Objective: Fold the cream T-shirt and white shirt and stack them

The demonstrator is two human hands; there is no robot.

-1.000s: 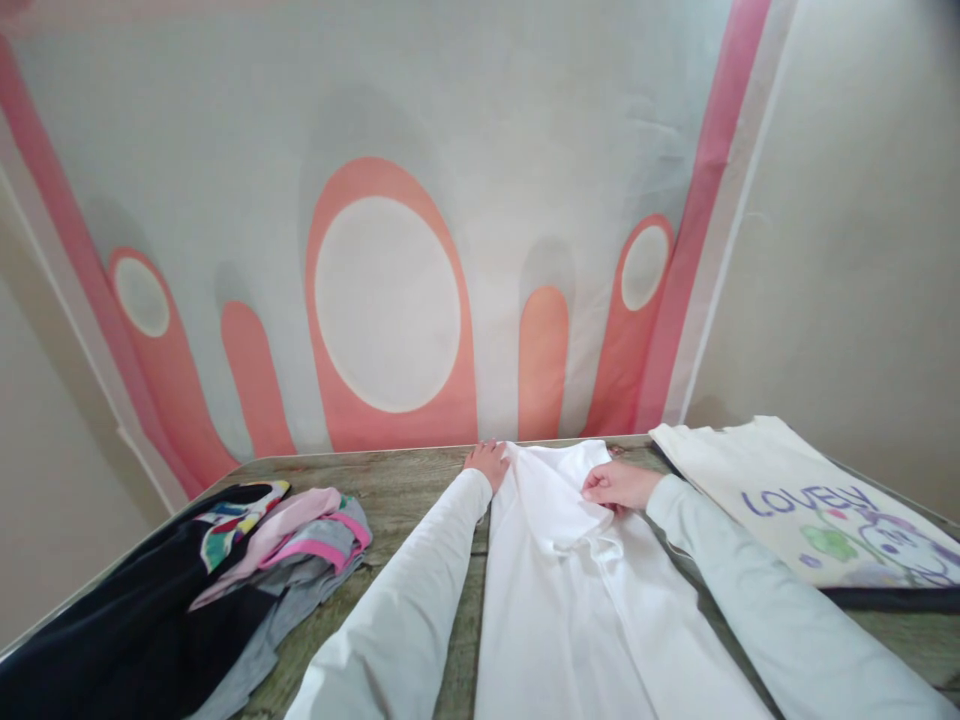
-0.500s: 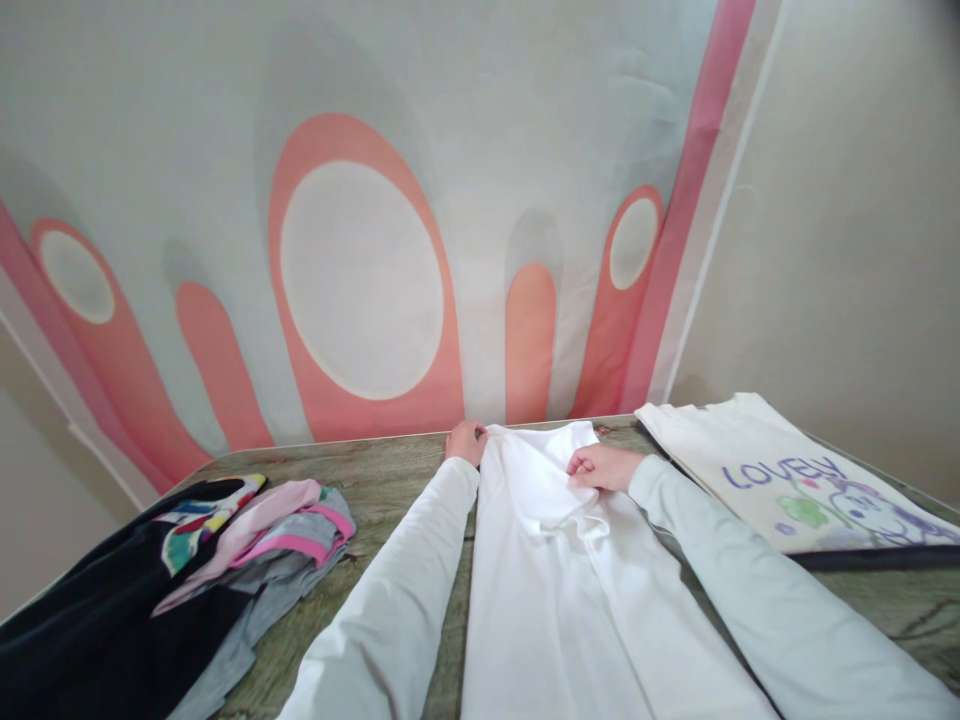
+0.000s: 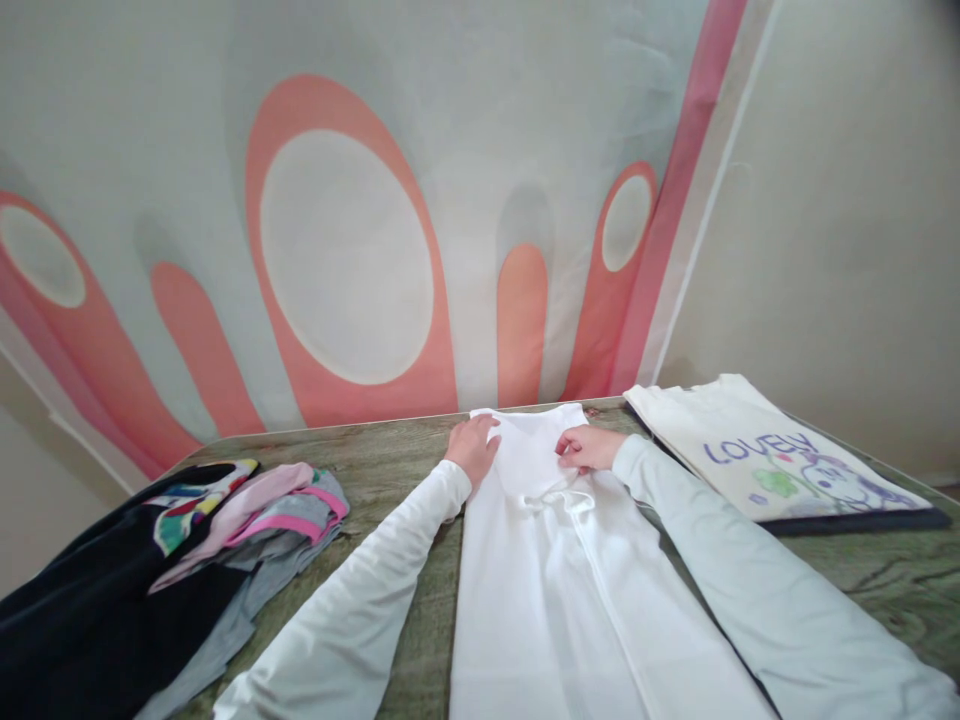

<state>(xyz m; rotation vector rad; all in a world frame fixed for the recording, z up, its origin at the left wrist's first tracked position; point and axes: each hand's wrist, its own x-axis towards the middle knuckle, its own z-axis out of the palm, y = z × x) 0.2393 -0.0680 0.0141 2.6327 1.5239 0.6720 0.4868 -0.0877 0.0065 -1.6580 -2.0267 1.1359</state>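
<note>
Fingers (image 3: pixel 487 430) of the left hand (image 3: pixel 472 450) lie apart and flat on the far left corner of a long white cloth garment (image 3: pixel 540 580). Fingers (image 3: pixel 568 447) of the right hand (image 3: pixel 590 449) are curled together, pinching its far right part (a small fold). The garment runs near to far along the middle of the grey-green wood-grain worktop (image 3: pixel 382 455). A cream printed cloth bag (image 3: pixel 765 450) lies to the right, and a heap of dark, pink and grey clothes (image 3: pixel 187 540) to the left.
</note>
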